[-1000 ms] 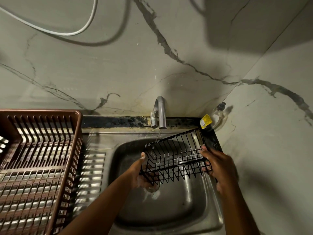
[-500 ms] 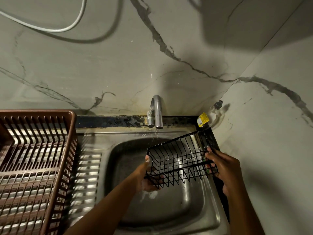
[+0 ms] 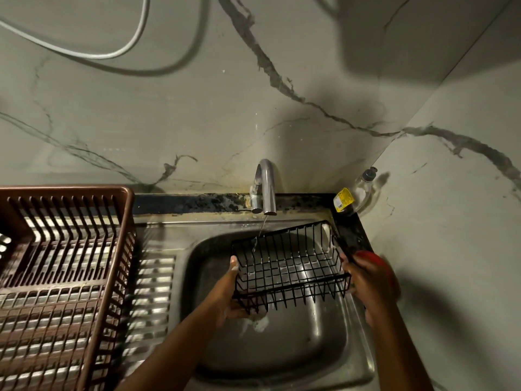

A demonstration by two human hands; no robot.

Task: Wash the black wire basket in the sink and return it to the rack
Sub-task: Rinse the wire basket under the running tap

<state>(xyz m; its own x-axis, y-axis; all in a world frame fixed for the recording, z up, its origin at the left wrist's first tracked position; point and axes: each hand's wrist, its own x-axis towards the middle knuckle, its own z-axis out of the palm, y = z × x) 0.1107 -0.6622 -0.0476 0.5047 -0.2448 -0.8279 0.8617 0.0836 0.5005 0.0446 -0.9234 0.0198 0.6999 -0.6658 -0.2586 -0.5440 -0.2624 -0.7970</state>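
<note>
The black wire basket [image 3: 290, 263] hangs tilted over the steel sink [image 3: 282, 348], its open side facing me. My left hand [image 3: 234, 294] grips its left end, thumb up along the rim. Gripping the right end is my right hand [image 3: 366, 280], with something red [image 3: 375, 258] showing behind the fingers. A thin stream of water runs from the tap [image 3: 266, 187] onto the basket's back left edge. The brown plastic dish rack [image 3: 62, 277] stands on the drainboard at the left.
A clear soap bottle [image 3: 355, 190] with a yellow label leans in the back right corner. Marble walls close in behind and on the right. A white cable [image 3: 118, 52] loops across the wall above. Foam lies near the sink drain [image 3: 256, 323].
The basket has shifted slightly back and left, so the water stream lands on its back left edge. Both hands keep their hold. The red thing by my right hand has come into sight.
</note>
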